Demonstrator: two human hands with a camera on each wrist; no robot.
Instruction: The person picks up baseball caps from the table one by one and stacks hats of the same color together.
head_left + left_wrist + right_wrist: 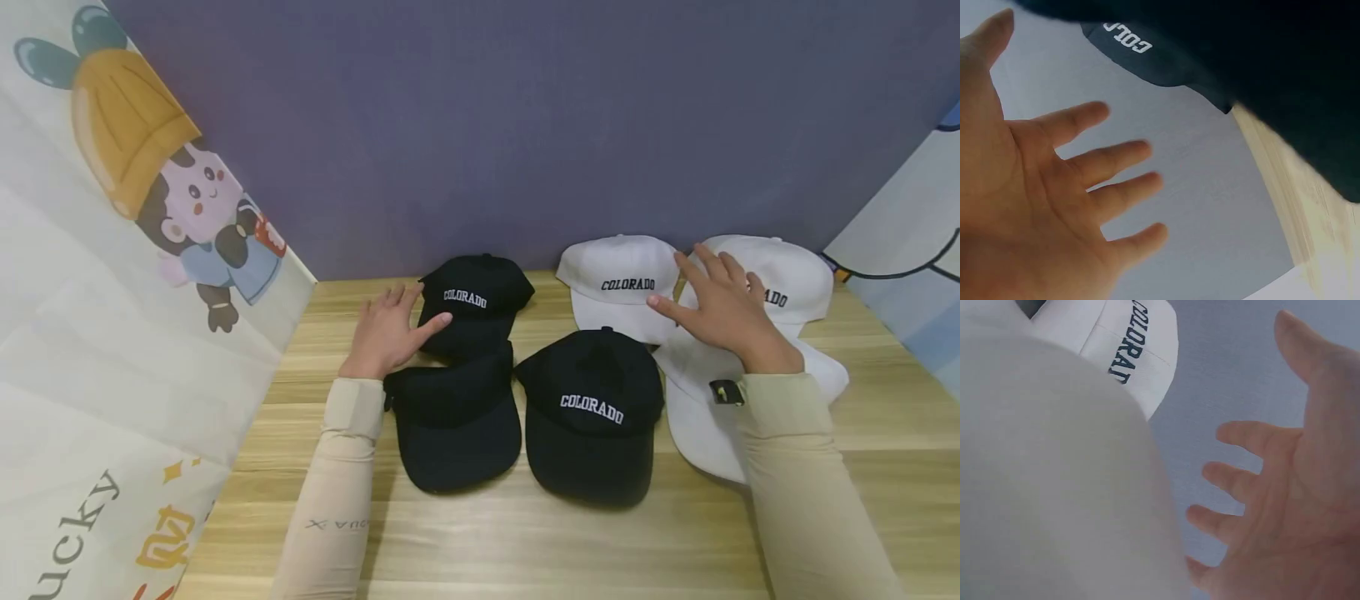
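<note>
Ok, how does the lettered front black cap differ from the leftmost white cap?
The black cap is lettered in white, the white cap in black. The black cap sits in front, the white cap behind it by the wall. In the head view, the right hand overlaps the white cap, not the black cap. Both read COLORADO.

Observed on the wooden table [570, 550]: three black caps [555, 379] at left, three white caps [690, 375] at right. The person's left hand [384, 330], fingers extended, is beside the far black cap [480, 312]; the right hand [726, 308], fingers spread, is over the white caps. Contact: undetermined.
</note>
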